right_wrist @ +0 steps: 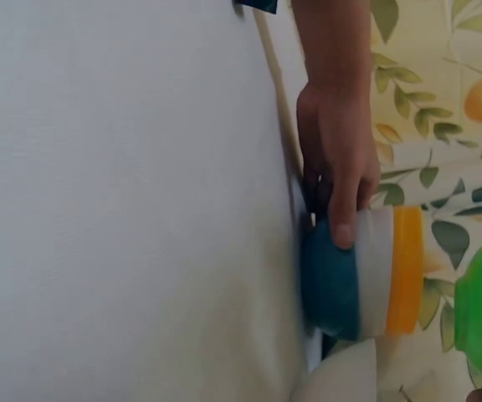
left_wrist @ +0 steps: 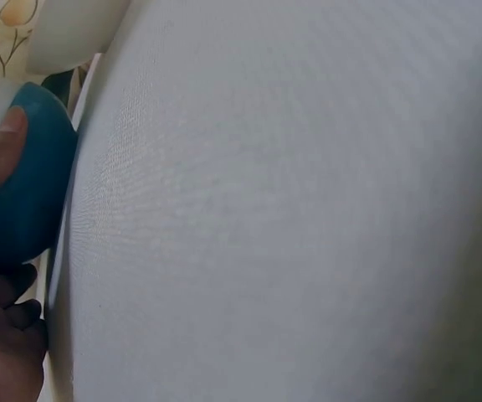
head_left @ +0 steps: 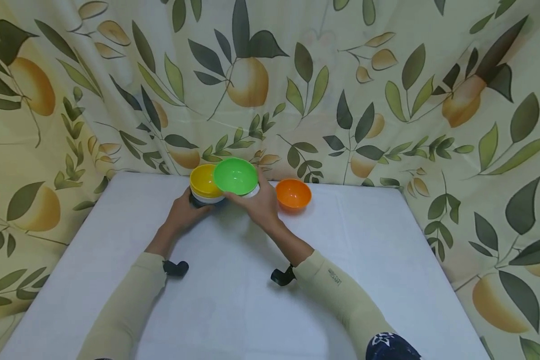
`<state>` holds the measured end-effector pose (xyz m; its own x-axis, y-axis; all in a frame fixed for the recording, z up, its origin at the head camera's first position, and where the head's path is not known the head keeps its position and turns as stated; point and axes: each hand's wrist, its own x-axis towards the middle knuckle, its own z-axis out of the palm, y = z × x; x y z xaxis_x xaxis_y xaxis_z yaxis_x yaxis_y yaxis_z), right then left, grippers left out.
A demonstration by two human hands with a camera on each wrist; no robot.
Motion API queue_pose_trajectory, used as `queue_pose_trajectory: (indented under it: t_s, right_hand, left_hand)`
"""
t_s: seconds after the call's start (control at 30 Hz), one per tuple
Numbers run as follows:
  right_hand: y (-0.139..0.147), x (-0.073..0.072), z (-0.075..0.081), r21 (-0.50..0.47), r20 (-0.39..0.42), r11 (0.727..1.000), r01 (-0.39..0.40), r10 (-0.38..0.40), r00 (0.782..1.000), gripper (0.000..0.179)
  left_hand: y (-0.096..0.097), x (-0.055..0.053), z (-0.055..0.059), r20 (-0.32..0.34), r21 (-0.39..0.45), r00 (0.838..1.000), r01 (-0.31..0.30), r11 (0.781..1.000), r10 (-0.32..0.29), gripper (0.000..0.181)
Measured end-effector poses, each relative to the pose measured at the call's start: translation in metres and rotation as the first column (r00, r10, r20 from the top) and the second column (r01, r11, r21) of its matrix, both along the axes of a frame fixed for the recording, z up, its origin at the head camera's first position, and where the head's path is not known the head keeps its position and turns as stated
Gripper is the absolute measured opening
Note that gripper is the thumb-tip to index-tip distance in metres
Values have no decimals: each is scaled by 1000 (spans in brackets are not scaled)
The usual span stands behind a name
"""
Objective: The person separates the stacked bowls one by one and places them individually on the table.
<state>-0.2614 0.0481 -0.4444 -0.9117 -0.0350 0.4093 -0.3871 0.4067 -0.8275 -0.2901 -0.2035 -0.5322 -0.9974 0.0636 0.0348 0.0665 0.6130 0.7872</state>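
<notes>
Upper centre, the left hand [head_left: 181, 214] grips a three-bowl stack [right_wrist: 373, 285]; the right hand [head_left: 261, 204] holds the green bowl [head_left: 235, 176], seemingly not yet stacked, nor is the orange bowl [head_left: 294, 195] farther right.

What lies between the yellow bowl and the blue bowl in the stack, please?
A white bowl lies between the yellow bowl and the blue bowl, as the right wrist view shows.

I see a curtain [head_left: 317, 75] of printed fruit [head_left: 248, 85] and leaves [head_left: 303, 62] hanging from nine o'clock through twelve to three, round a white counter [head_left: 224, 310] reaching six.
</notes>
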Motion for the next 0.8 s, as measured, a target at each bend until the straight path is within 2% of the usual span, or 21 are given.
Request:
queue_pose_trajectory:
  t_s: [0.1,0.2,0.5,0.67,0.8]
  right_hand:
    - [10,4,-3,-56,44,998,-16,19,999,94]
    - [22,6,-6,-70,63,998,5,0,998,94]
    - [60,9,-7,-97,22,991,89,-87,996,88]
    - [84,6,-11,-99,-6,981,170,-171,985,83]
    - [103,5,-15,-101,3,970,220,-220,975,81]
  left_hand:
    - [0,1,1,21,6,1000,-5,1000,5,109]
    - [1,1,2,47,11,999,-9,1000,9,114]
    - [0,-4,1,50,-11,999,-9,1000,10,114]
    - [0,-3,1,53,-2,999,-10,1000,10,115]
    - [1,-4,0,52,-4,999,-8,1000,8,115]
